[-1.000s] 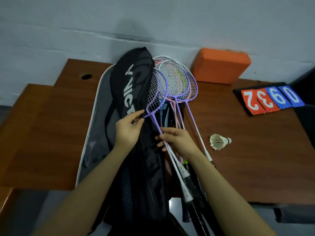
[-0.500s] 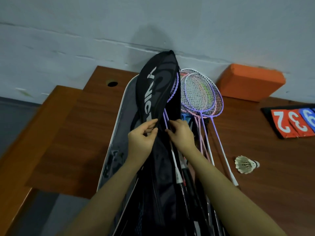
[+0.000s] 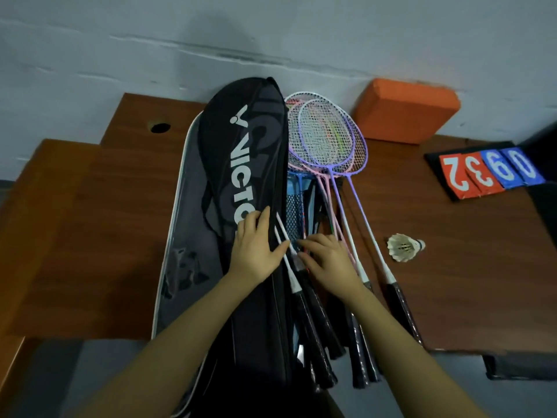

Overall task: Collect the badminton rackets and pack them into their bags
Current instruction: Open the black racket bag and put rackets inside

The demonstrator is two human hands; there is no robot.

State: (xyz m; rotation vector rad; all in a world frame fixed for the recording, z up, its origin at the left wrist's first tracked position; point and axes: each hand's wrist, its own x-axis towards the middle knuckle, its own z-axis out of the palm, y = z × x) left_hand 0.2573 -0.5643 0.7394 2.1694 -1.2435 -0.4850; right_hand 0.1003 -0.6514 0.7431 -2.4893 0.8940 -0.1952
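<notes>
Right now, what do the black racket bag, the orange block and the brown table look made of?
Black racket bag: likely woven synthetic fabric, matte, creased, with a printed white logo. Orange block: probably foam, matte, with rounded edges. Brown table: wood or wood-look laminate, grain visible, slight sheen.

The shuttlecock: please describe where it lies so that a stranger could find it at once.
Look at the brown wooden table, on its right half. Right of the loose rackets and nearer than the red and blue score cards lies the shuttlecock, on its side. It is the only small white feathered thing, apart from everything else.
</notes>
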